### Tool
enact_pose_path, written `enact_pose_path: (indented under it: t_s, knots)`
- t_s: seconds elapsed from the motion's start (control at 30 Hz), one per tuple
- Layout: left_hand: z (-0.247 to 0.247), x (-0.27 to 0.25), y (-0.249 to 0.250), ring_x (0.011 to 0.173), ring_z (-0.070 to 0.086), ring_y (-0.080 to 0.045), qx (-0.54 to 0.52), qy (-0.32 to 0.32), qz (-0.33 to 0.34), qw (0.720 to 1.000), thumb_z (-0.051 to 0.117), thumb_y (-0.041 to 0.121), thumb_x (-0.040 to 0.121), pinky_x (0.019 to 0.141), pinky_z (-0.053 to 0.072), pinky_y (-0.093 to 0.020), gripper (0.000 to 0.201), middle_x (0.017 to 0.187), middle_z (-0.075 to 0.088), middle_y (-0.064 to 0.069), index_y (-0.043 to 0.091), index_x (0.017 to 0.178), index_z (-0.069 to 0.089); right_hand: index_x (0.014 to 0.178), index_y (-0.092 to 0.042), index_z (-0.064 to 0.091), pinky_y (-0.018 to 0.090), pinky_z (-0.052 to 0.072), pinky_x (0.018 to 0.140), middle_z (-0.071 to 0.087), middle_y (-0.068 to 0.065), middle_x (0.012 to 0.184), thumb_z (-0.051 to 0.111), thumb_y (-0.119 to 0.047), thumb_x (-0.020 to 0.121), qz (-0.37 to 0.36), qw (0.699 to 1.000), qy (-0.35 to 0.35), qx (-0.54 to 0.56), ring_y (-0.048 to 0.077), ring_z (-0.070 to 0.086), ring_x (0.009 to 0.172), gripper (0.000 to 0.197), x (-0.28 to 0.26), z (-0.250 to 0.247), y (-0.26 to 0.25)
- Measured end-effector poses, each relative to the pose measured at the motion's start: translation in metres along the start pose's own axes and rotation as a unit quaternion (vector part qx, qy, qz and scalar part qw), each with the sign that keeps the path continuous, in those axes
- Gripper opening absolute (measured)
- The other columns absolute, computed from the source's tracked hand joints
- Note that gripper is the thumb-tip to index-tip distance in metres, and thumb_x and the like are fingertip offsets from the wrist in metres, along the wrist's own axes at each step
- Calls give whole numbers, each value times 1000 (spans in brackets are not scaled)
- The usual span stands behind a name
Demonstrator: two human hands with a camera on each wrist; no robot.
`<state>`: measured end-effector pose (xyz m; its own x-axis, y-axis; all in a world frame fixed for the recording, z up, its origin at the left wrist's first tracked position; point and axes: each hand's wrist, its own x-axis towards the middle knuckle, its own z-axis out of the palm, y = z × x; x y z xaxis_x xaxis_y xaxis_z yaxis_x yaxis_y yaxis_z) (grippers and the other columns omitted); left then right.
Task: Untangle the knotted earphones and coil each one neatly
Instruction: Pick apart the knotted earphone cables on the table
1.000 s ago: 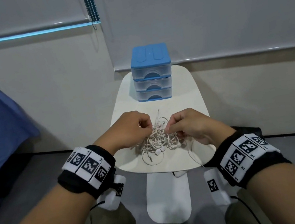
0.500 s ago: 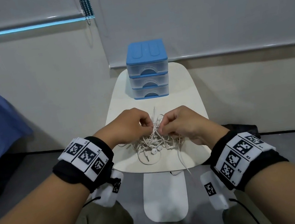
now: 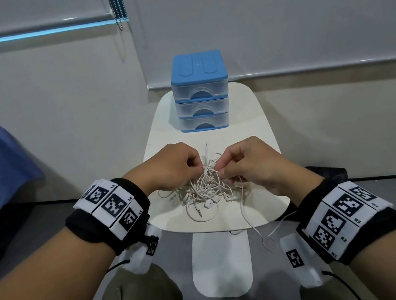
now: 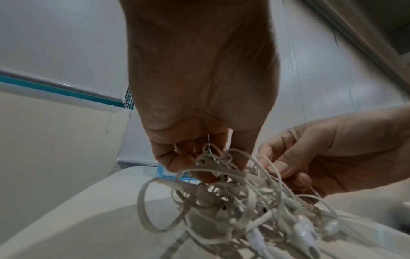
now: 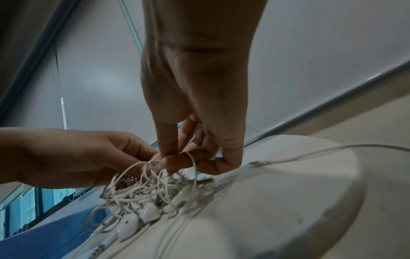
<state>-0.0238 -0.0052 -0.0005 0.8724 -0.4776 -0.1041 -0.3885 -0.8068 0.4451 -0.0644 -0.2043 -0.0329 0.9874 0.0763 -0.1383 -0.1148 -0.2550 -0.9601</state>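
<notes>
Against a pale wall and drawn roller blinds, a small cream side table [image 3: 248, 125] carries a blue-topped three-drawer plastic organizer [image 3: 200, 94] at its far end. Nearer the camera, a tangle of white wired earphones [image 3: 207, 190] lies on the tabletop, one cable trailing off the front edge. The left hand [image 3: 172, 169], fingers curled, pinches strands at the top of the knot, while the right hand [image 3: 249, 164] pinches a loop between thumb and forefinger just beside it. Several earbuds [image 5: 142, 215] and a jack plug [image 5: 205, 180] rest below the fingers.
</notes>
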Motion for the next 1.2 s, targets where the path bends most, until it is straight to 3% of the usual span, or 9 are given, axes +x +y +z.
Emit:
enact_pose_path:
  t_s: [0.1, 0.27, 0.47, 0.57, 0.7, 0.83, 1.03, 1.1, 1.2]
  knots:
    - [0, 2, 0, 79, 58, -10, 12, -4, -4, 1000, 62, 22, 99, 65, 41, -18, 13, 95, 70, 3, 14, 91, 70, 85, 5, 74, 40, 46, 66, 65, 14, 61, 75, 11, 81, 1, 1000, 4, -1, 26, 57, 60, 7, 1, 5, 2]
    - [-3, 1, 2, 79, 57, -11, -3, -9, -11, 1000, 60, 20, 100, 69, 43, -21, 16, 96, 71, 1, 8, 95, 70, 86, -1, 77, 31, 43, 58, 63, 9, 63, 70, 10, 86, 5, 999, -8, -32, 19, 53, 57, 13, 2, 5, 2]
    - [-5, 5, 7, 68, 57, -7, -31, -5, -20, 999, 62, 18, 97, 63, 44, -22, 15, 78, 68, 9, 10, 89, 72, 81, 7, 70, 28, 44, 51, 63, 18, 64, 77, 13, 78, 6, 1000, 11, 4, 22, 54, 50, 9, 4, 13, -1]
    - [-8, 4, 9, 62, 53, -7, -73, -22, -34, 997, 63, 17, 97, 61, 42, -22, 16, 72, 66, 8, 9, 88, 73, 80, 1, 68, 28, 48, 50, 66, 19, 66, 82, 10, 75, -1, 1000, 24, 5, 23, 58, 51, 17, 5, 16, -1]
    - [-14, 2, 5, 74, 59, -16, -178, -45, -60, 981, 63, 19, 89, 68, 45, -30, 17, 79, 70, 0, 8, 93, 75, 81, -5, 63, 31, 49, 53, 69, 20, 66, 83, 8, 74, -18, 999, 28, -5, 27, 59, 54, 24, 4, 15, -1]
    - [-17, -3, -3, 71, 60, -16, -179, -39, -34, 983, 67, 6, 91, 70, 49, -31, 9, 74, 67, -1, 14, 94, 69, 95, -5, 63, 30, 49, 51, 66, 15, 65, 81, 7, 78, -28, 1000, 5, -11, 24, 58, 52, 28, 2, 16, -4]
    - [-15, -9, -12, 71, 62, -16, -164, -25, -3, 986, 74, -2, 81, 72, 52, -38, 20, 92, 73, -16, 14, 83, 63, 133, -27, 58, 48, 59, 69, 67, 16, 70, 76, 0, 86, -73, 992, -28, -94, 26, 61, 62, 57, 5, 21, -3]
    - [-14, -11, -12, 69, 63, -11, -180, -15, -1, 984, 69, -9, 81, 68, 52, -32, 23, 91, 75, -13, 12, 80, 59, 130, -23, 60, 45, 58, 69, 69, 17, 71, 75, -2, 86, -86, 988, -39, -121, 22, 60, 60, 51, 6, 22, -4]
    - [-14, -12, -13, 64, 60, -9, -179, -12, 2, 984, 68, -11, 80, 63, 48, -24, 27, 90, 76, -10, 13, 76, 57, 114, -20, 72, 33, 53, 66, 63, 3, 66, 78, -8, 85, -100, 980, -50, -165, 13, 57, 59, 32, 9, 24, -5]
